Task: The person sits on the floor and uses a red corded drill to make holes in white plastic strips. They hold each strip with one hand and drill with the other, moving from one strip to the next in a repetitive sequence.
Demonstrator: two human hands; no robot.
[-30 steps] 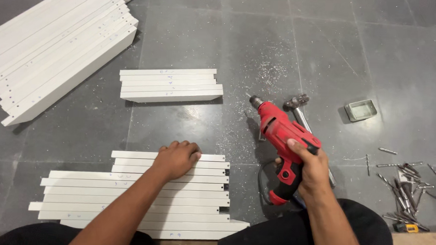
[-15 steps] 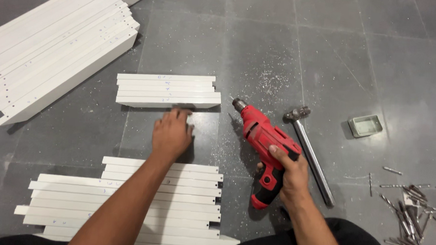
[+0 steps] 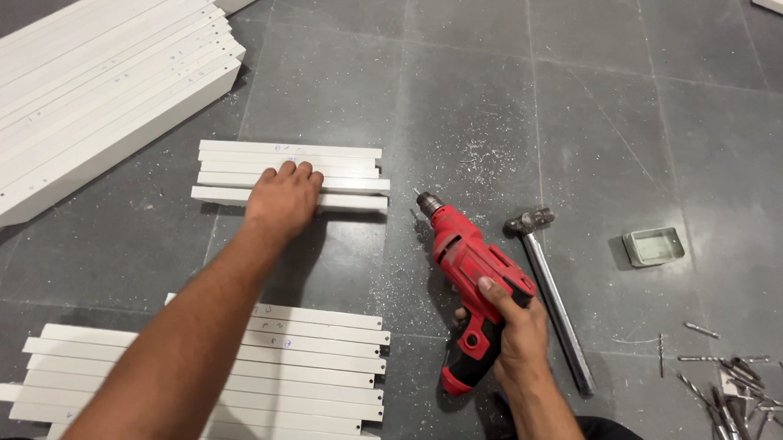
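Observation:
My right hand (image 3: 512, 326) grips the handle of a red electric drill (image 3: 466, 267), whose bit points away from me over the grey floor. My left hand (image 3: 284, 198) reaches forward and lies on a small stack of short white bars (image 3: 341, 167), fingers curled over its near edge. Whether it has a bar gripped I cannot tell. A second, wider stack of white bars (image 3: 315, 366) lies close to me, partly under my left forearm.
Long white bars (image 3: 89, 84) are piled at the upper left. A hammer (image 3: 547, 288) lies right of the drill. A small metal tin (image 3: 653, 246) sits further right, and several drill bits and screws (image 3: 736, 402) are scattered at the lower right. Metal dust speckles the floor by the drill tip.
My left hand left the near stack and moved forward onto the far short stack. The drill stays in my right hand, tilted slightly more away.

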